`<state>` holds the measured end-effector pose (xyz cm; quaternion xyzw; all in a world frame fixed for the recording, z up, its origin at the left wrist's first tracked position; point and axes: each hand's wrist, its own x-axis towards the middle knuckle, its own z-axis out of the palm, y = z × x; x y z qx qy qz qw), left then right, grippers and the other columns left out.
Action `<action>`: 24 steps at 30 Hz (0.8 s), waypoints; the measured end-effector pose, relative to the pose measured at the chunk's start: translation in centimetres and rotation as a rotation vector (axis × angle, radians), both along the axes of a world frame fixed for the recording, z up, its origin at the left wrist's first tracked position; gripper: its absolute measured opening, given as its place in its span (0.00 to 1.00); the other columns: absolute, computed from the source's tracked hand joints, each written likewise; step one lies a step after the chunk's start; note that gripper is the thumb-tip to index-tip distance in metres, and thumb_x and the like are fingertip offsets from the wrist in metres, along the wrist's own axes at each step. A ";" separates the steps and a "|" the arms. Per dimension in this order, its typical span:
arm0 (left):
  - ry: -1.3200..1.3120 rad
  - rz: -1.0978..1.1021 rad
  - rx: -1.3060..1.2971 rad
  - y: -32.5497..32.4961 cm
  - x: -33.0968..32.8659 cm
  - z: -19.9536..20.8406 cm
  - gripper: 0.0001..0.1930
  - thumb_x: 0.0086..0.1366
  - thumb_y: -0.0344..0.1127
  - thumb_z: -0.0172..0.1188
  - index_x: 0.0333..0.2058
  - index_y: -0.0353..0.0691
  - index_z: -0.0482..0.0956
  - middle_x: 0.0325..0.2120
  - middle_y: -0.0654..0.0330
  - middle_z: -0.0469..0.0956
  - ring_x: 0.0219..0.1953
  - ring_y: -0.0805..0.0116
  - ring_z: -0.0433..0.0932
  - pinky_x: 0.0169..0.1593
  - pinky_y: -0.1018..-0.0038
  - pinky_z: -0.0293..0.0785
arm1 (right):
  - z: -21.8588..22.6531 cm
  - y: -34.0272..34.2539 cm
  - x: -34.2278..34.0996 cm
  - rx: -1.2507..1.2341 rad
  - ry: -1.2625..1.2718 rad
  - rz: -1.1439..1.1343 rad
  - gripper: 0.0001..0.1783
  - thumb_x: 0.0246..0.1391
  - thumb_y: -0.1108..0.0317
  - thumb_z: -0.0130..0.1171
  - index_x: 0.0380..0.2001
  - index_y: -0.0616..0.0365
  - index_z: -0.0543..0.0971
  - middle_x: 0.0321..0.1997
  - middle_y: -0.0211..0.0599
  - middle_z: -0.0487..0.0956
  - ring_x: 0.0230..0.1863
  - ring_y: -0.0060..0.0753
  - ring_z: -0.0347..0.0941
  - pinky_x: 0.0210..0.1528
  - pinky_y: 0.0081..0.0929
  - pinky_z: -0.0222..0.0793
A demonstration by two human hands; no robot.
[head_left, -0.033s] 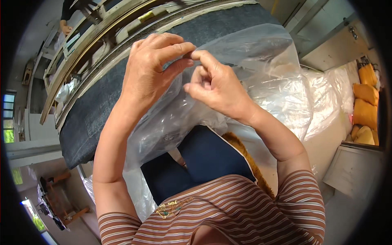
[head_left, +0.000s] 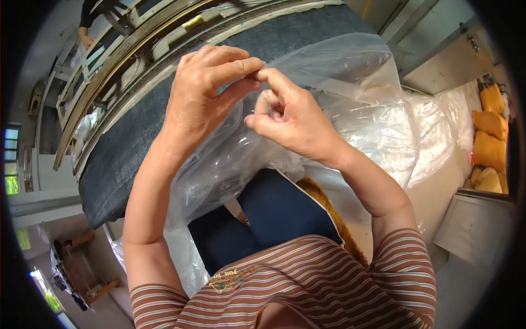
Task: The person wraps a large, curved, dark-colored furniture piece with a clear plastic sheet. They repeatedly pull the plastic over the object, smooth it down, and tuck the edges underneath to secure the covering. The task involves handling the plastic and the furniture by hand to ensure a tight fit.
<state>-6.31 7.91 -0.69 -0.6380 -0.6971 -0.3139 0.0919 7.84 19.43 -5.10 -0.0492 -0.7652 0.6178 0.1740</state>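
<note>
A long table (head_left: 126,159) stands here with a dark grey cover. Past its far edge I can see a long wooden rail (head_left: 69,131). Off its left end, sunny daylight shows in a window (head_left: 11,159), with green outside. Well past its right end, orange bundles (head_left: 489,151) are piled above a pale box (head_left: 463,230).

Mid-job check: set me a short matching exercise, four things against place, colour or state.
Things:
1. Left hand
2. Plastic film
3. Trousers
4. Cushion-like bundles

Descriptions:
A. navy blue
B. orange, stacked near the picture's right rim
C. fingertips close to those of the right hand
D. see-through, wrinkled

Pairs: 1-C, 2-D, 3-A, 4-B
</note>
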 end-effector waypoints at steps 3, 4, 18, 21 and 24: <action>-0.426 -0.091 0.117 0.8 0.0 -2.8 0.07 0.54 0.31 0.65 0.34 0.40 0.82 0.33 0.60 0.79 0.38 0.68 0.76 0.44 0.74 0.71 | 0.3 3.0 0.5 -0.429 -0.200 0.284 0.26 0.53 0.66 0.59 0.53 0.63 0.67 0.23 0.24 0.74 0.24 0.15 0.67 0.27 0.18 0.63; -0.628 -0.088 0.176 0.4 0.0 -3.9 0.06 0.55 0.30 0.65 0.32 0.40 0.82 0.32 0.60 0.79 0.38 0.70 0.76 0.43 0.75 0.72 | 1.4 3.7 0.6 -0.553 -0.286 0.379 0.27 0.54 0.65 0.59 0.55 0.63 0.67 0.24 0.24 0.74 0.24 0.15 0.67 0.27 0.17 0.63; -1.340 0.668 0.626 -9.2 -2.3 -4.2 0.26 0.66 0.46 0.54 0.59 0.43 0.65 0.55 0.54 0.67 0.58 0.58 0.66 0.58 0.62 0.64 | -0.1 3.4 1.0 0.879 -0.078 0.367 0.13 0.51 0.54 0.59 0.25 0.51 0.76 0.21 0.41 0.77 0.29 0.46 0.76 0.30 0.41 0.69; -0.755 0.715 0.534 -19.0 -7.7 -6.2 0.21 0.68 0.43 0.48 0.56 0.41 0.66 0.48 0.59 0.71 0.47 0.68 0.71 0.45 0.72 0.69 | -7.9 7.0 8.0 1.060 -0.451 0.499 0.14 0.48 0.54 0.60 0.21 0.51 0.75 0.21 0.37 0.76 0.30 0.44 0.74 0.36 0.41 0.64; -0.636 0.910 0.545 -28.3 -9.5 -6.0 0.18 0.69 0.42 0.47 0.53 0.40 0.69 0.46 0.61 0.71 0.45 0.72 0.71 0.44 0.75 0.68 | -14.9 15.3 17.4 1.358 -0.921 0.559 0.09 0.44 0.57 0.60 0.22 0.48 0.81 0.26 0.37 0.80 0.36 0.41 0.76 0.54 0.45 0.63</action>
